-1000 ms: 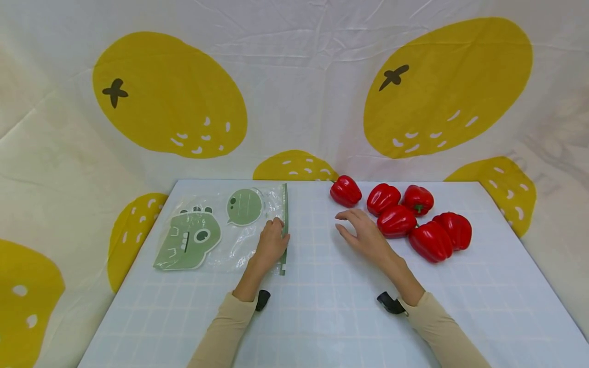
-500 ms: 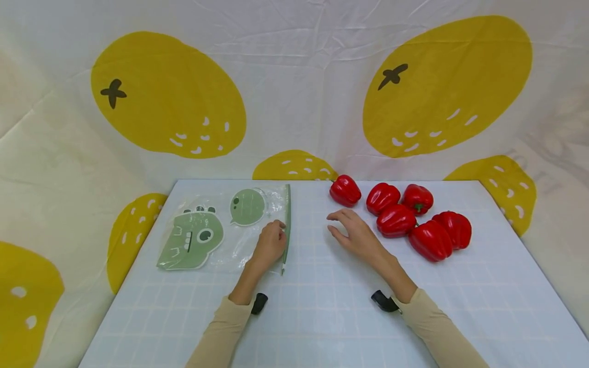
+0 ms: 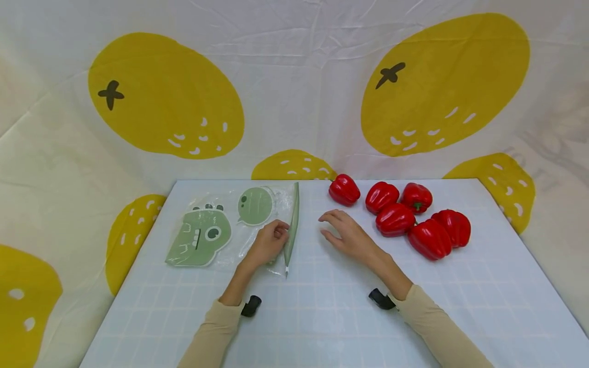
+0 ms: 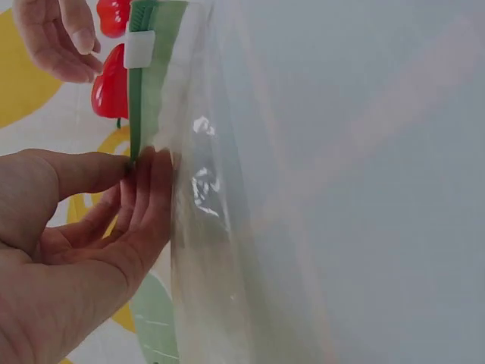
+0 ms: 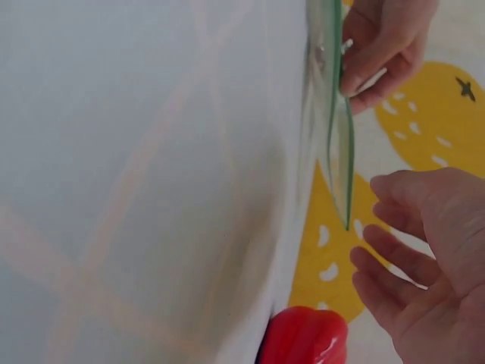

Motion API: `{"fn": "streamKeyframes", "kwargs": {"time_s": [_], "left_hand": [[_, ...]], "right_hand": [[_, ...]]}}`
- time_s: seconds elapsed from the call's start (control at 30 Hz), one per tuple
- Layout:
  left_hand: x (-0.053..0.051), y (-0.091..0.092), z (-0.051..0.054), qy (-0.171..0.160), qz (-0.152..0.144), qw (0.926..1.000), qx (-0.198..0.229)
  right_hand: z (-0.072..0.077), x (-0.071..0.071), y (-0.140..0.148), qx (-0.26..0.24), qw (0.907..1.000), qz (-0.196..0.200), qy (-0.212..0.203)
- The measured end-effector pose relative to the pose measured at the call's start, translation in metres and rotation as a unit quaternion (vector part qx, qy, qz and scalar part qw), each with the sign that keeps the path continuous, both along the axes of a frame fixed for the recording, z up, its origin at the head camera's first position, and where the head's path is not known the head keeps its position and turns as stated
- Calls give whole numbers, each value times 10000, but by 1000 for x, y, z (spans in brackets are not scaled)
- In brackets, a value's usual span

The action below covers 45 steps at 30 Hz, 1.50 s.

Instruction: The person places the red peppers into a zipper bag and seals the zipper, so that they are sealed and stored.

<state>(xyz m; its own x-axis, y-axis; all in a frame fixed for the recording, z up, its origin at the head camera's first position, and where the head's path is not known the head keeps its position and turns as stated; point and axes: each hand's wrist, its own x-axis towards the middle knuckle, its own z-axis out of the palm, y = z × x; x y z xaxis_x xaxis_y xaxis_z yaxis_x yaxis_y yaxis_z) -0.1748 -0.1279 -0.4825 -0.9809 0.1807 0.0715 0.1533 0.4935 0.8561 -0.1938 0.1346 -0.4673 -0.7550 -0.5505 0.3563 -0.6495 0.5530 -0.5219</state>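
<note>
A clear zip bag (image 3: 198, 239) with a green dinosaur print lies on the left of the table. My left hand (image 3: 268, 244) pinches its green zip edge (image 3: 293, 220) between thumb and fingers, and that edge is raised off the table. In the left wrist view, a white slider (image 4: 139, 50) sits on the zip above the thumb. To the right of the zip edge my right hand (image 3: 347, 235) hovers, its fingers loosely bent and holding nothing. The right wrist view shows a gap between its fingertips (image 5: 379, 184) and the bag.
Several red bell peppers (image 3: 395, 220) are grouped right of the right hand. One more red bell pepper (image 3: 344, 190) lies at the table's back edge. Behind the table (image 3: 317, 317) hangs a white cloth (image 3: 299, 92) printed with yellow fruit.
The left hand has taken hold of the zip edge, lifted it and drawn the bag a little to the right. My right hand has moved slightly left, towards the bag.
</note>
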Motion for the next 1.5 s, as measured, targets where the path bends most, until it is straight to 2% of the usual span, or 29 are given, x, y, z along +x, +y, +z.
{"fn": "streamKeyframes", "kwargs": {"time_s": [0.4, 0.63, 0.97, 1.13, 1.33, 1.5], "left_hand": [[-1, -8, -4, -271, -258, 9981, 498], [-1, -10, -4, -478, -275, 9968, 576], [0, -9, -3, -484, -179, 9971, 559], [1, -4, -1, -266, 17, 9991, 316], [5, 1, 7, 266, 294, 9991, 143], [7, 3, 12, 687, 314, 9971, -59]], "right_hand": [[-3, -3, -12, 396, 9971, 536, 377], [-4, -5, -20, 776, 9929, 879, 215], [-8, -10, -30, 1200, 9861, 1148, 27], [-8, -9, -32, 1210, 9856, 1182, -46], [-7, -7, -33, 1275, 9844, 1213, 17], [-9, -7, -34, 1413, 9832, 1155, 47]]}}
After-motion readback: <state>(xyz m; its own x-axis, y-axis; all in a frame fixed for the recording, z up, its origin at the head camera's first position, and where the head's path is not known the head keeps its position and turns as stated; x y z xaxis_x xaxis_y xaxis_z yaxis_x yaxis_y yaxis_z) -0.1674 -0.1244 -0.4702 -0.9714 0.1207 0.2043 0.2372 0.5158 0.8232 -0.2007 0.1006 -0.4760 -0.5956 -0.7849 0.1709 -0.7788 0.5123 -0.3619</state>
